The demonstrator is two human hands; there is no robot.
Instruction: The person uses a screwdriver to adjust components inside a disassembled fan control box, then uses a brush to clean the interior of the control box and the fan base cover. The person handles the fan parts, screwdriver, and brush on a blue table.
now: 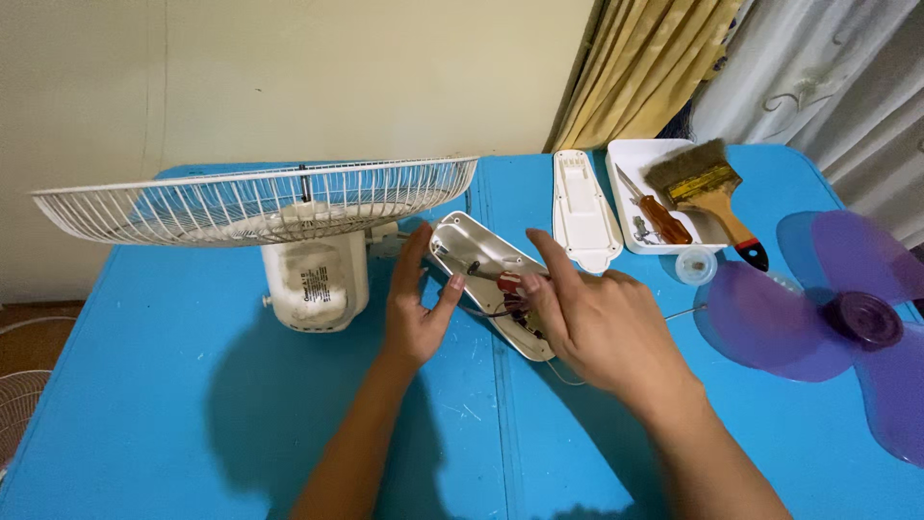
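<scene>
The left hand [416, 313] is half open and steadies the open fan base [486, 279] on the desk [192, 424]; the right hand [592, 323] seems to pinch its inner wiring [508, 303].

On a blue table [192, 414], the left hand [416, 313] steadies an open white base [481, 274] of a fan [308, 279], fingers apart. The right hand [592, 323] pinches its wires [510, 299]. Nearby: cover [585, 207], tray [635, 159], brush [707, 188], screwdriver [659, 214], purple blade [828, 323].
</scene>
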